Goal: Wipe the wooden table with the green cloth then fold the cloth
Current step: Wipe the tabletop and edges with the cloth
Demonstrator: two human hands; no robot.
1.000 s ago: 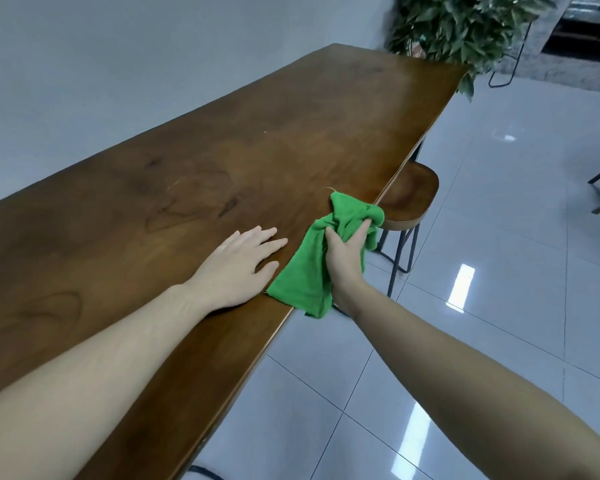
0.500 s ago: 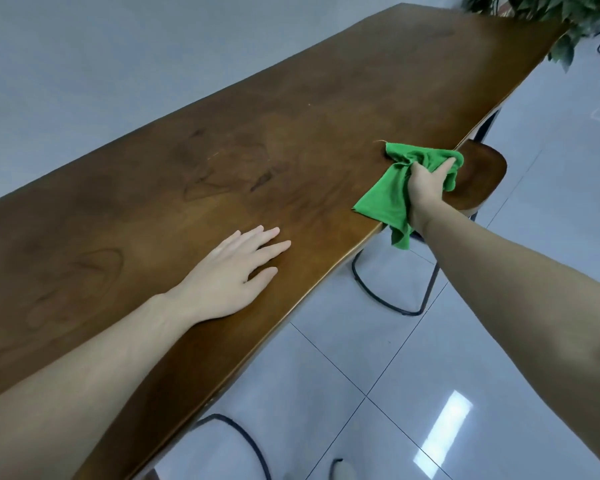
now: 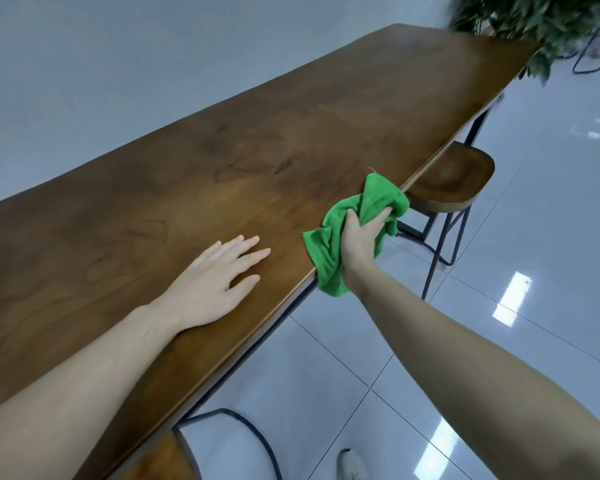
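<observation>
A long dark wooden table [image 3: 291, 140] runs from near left to far right. A bunched green cloth [image 3: 378, 199] lies on the table's right edge, with one corner hanging over the side. My right hand [image 3: 361, 237] grips the cloth from above and presses it against the edge. Flat on the tabletop, palm down with fingers spread, rests my left hand [image 3: 219, 275], a short way left of the cloth and holding nothing.
A wooden stool [image 3: 454, 181] on black metal legs stands tucked by the table's right edge, just beyond the cloth. Another stool [image 3: 160, 459] shows at the bottom. A leafy plant [image 3: 534, 19] overhangs the far end. A grey wall runs along the left; glossy floor tiles lie to the right.
My right hand slid the cloth out along the table's right edge and has drawn it back nearer to my left hand. The left hand stayed flat on the table.
</observation>
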